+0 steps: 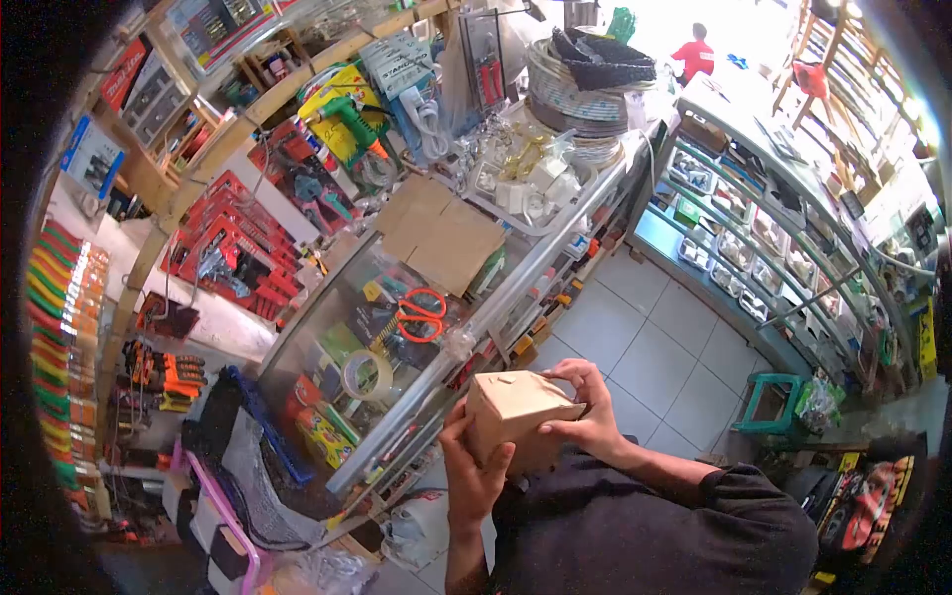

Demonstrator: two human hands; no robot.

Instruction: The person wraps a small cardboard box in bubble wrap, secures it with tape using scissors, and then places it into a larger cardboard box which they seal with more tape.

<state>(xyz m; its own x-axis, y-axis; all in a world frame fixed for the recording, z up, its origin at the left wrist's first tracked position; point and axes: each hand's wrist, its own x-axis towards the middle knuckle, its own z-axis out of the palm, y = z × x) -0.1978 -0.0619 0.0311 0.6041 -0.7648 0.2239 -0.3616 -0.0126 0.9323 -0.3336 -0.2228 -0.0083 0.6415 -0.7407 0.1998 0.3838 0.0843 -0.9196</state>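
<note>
A small brown cardboard box [516, 399] is held in front of my chest, between both hands. My left hand [474, 458] wraps around its left side and lower corner, with the thumb pressed on the near face. My right hand [587, 405] grips the right end, fingers on the far edge and thumb at a flap that juts out. What is inside the box cannot be seen. Beyond my hands, orange-handled scissors [421, 315] and a roll of tape [367, 377] lie on the glass counter [332, 288].
A flat cardboard piece [438, 233] lies on the counter beside a tray of small fittings [531, 183]. Coiled cable [580, 94] stands behind. A green stool [772, 402] is on the tiled floor [654, 367]. A person in red [694, 58] is far off.
</note>
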